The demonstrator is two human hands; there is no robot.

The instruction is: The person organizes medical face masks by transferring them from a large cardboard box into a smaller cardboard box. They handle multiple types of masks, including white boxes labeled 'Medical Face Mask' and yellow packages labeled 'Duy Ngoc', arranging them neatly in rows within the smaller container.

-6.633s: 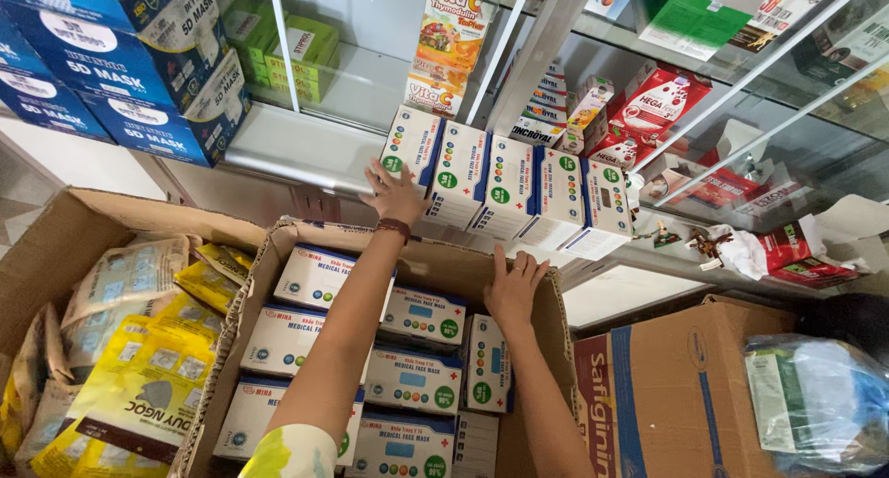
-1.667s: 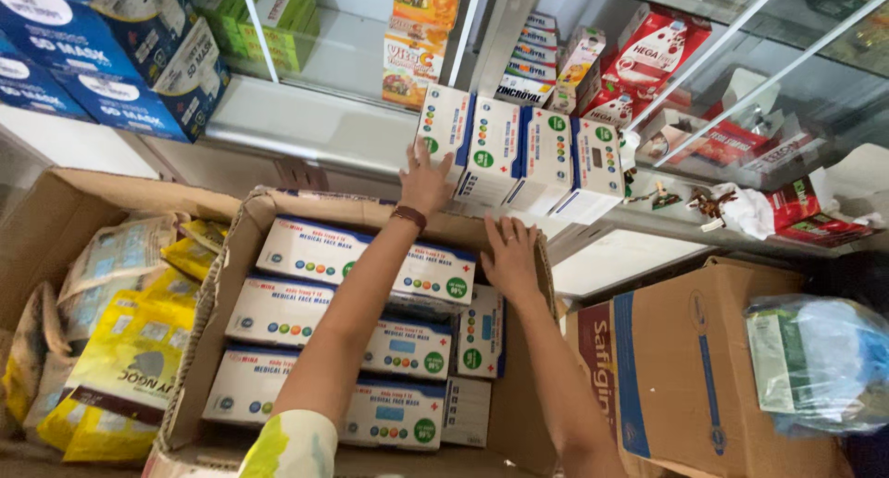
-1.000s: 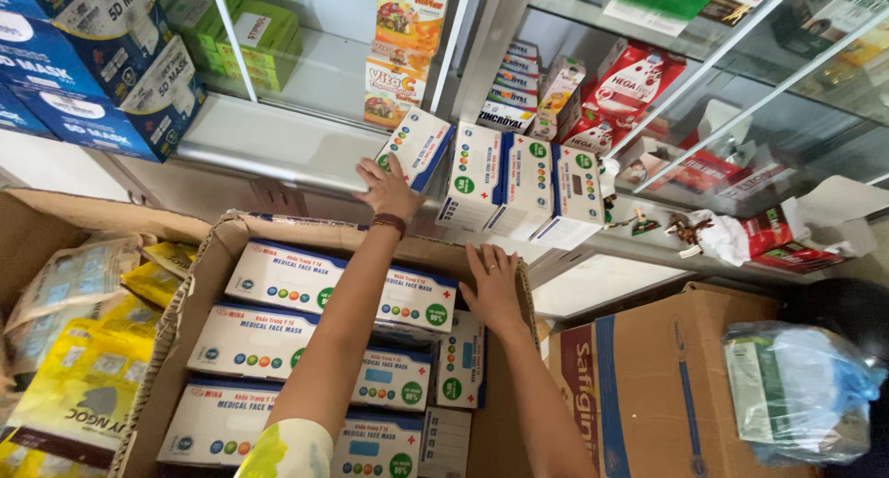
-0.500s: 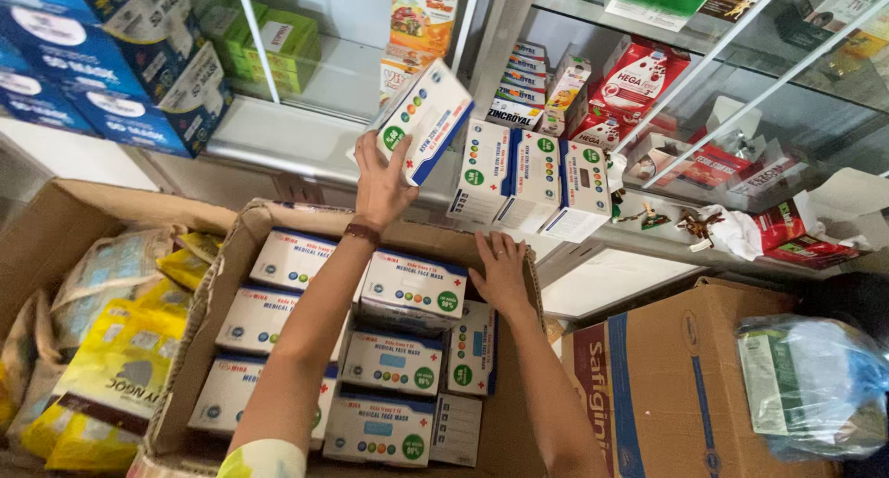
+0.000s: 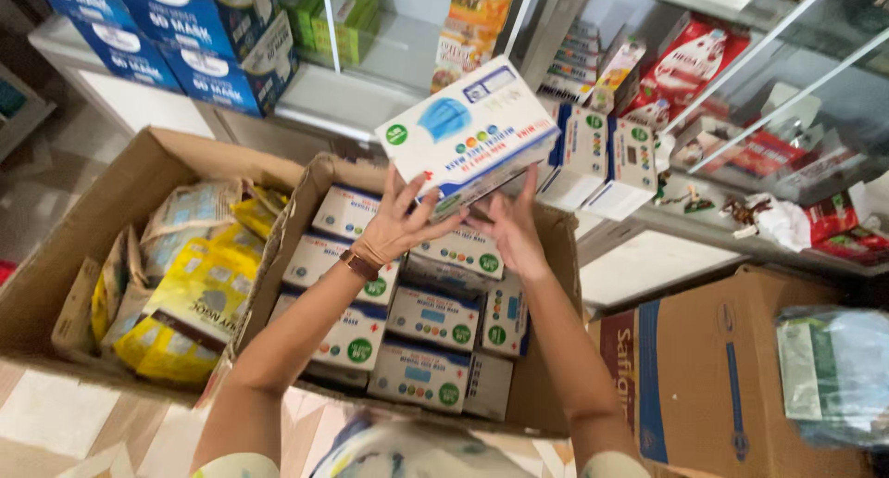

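Starting lower left: pale tiled floor (image 5: 56,422), open cardboard carton (image 5: 306,200) packed with glossy mask boxes; at centre, left hand (image 5: 400,223) and right hand (image 5: 512,232) grip a white rectangular box (image 5: 463,131), fingers spread beneath; glass shelf (image 5: 741,228) upper right.

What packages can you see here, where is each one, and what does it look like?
Held box: white with blue edge, in both hands, left hand, right hand.
Boxes in carton: white, blue-trimmed, packed in rows.
Yellow packets: left carton.
Blue boxes: stacked, upper left.
Red packs: glass shelf, upper right.
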